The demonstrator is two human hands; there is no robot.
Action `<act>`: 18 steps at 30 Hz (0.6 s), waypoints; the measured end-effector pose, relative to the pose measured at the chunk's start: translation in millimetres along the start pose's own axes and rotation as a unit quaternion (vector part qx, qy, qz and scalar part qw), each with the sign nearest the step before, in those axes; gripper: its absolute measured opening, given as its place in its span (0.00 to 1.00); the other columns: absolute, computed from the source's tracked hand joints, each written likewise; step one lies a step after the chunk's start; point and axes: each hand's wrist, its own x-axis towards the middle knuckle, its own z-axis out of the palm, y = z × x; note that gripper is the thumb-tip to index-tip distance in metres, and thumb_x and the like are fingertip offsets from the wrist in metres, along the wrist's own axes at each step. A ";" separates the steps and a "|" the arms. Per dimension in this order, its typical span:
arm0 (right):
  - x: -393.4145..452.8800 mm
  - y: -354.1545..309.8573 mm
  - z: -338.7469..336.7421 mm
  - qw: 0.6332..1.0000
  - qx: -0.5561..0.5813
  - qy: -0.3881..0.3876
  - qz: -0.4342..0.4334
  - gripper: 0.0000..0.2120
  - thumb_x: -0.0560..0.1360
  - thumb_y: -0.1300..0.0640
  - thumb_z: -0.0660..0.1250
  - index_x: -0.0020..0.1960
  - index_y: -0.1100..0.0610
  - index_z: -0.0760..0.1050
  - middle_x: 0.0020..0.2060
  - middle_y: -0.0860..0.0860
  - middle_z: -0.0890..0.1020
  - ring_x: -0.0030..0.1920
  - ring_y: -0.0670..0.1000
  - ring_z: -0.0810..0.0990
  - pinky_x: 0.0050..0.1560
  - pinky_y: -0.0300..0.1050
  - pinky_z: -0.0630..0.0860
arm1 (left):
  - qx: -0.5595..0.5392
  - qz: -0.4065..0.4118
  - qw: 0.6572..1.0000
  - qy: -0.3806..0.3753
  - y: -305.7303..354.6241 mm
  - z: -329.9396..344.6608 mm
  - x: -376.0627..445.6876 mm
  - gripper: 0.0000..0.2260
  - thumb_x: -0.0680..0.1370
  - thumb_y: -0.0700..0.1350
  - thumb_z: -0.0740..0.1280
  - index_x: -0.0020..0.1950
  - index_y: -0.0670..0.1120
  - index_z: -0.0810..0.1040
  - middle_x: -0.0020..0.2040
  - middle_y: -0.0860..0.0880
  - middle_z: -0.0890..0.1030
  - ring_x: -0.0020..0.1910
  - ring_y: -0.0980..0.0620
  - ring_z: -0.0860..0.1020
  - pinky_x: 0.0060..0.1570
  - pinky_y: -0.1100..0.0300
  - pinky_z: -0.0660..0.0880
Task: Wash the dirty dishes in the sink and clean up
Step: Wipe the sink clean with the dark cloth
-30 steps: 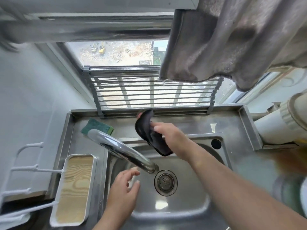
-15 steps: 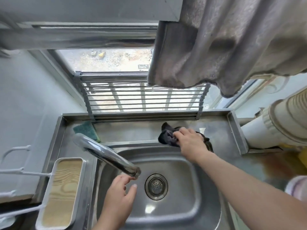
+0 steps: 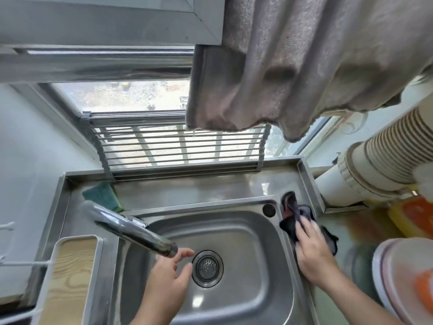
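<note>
The steel sink (image 3: 246,287) has no dishes in its basin, only the round drain strainer (image 3: 207,268). My right hand (image 3: 312,252) presses a dark cloth (image 3: 293,212) flat against the sink's right rim, near the back corner. My left hand (image 3: 168,282) hovers inside the basin with fingers apart, just under the spout of the chrome faucet (image 3: 131,231), and holds nothing. No water runs from the faucet.
A green sponge (image 3: 102,195) lies at the back left of the steel surround. A white tray with a wooden base (image 3: 70,277) sits left of the sink. A grey towel (image 3: 293,66) hangs overhead. Stacked bowls (image 3: 384,156) and a plate (image 3: 405,277) stand to the right.
My right hand has carried the dark cloth from above the sink's back edge to the right rim and pressed it down. My left hand has stayed under the faucet.
</note>
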 end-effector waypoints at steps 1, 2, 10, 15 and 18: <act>21.2 -11.8 -8.3 0.999 0.028 -0.021 0.013 0.29 0.81 0.53 0.51 0.81 0.59 0.63 0.82 0.57 0.60 0.81 0.65 0.54 0.80 0.59 0.55 | 0.000 0.001 1.000 0.003 -1.1 0.3 -0.6 0.23 0.77 0.42 0.73 0.55 0.74 0.77 0.53 0.56 0.81 0.50 0.56 0.80 0.57 0.53 0.77; 45.2 -24.3 -19.1 0.998 0.054 -0.029 0.028 0.28 0.84 0.52 0.51 0.83 0.58 0.57 0.84 0.56 0.54 0.83 0.62 0.48 0.81 0.56 0.48 | 0.001 0.003 1.000 0.005 -2.0 0.4 -1.1 0.24 0.77 0.42 0.73 0.55 0.74 0.77 0.53 0.56 0.81 0.52 0.56 0.80 0.57 0.53 0.76; 144.1 -33.6 -55.2 0.996 0.074 -0.006 0.050 0.29 0.85 0.46 0.55 0.81 0.60 0.57 0.84 0.56 0.51 0.83 0.56 0.49 0.82 0.53 0.49 | -0.019 0.008 0.999 0.025 -12.1 5.7 -9.4 0.26 0.77 0.38 0.74 0.53 0.74 0.78 0.55 0.61 0.80 0.54 0.65 0.78 0.55 0.58 0.73; 40.0 -20.8 -29.7 0.990 0.127 0.027 0.047 0.27 0.85 0.49 0.60 0.82 0.54 0.61 0.83 0.51 0.58 0.83 0.51 0.52 0.80 0.44 0.48 | -0.016 0.016 0.999 0.023 -17.1 -4.8 -12.2 0.20 0.76 0.39 0.74 0.51 0.67 0.83 0.55 0.62 0.81 0.56 0.66 0.77 0.56 0.56 0.75; -54.8 -4.2 5.9 0.981 0.147 0.089 0.093 0.21 0.82 0.60 0.68 0.74 0.57 0.74 0.76 0.46 0.70 0.80 0.54 0.65 0.74 0.44 0.58 | -0.007 0.023 1.000 0.010 -13.6 -13.3 -14.8 0.15 0.78 0.40 0.73 0.51 0.63 0.83 0.56 0.64 0.80 0.57 0.66 0.78 0.59 0.55 0.75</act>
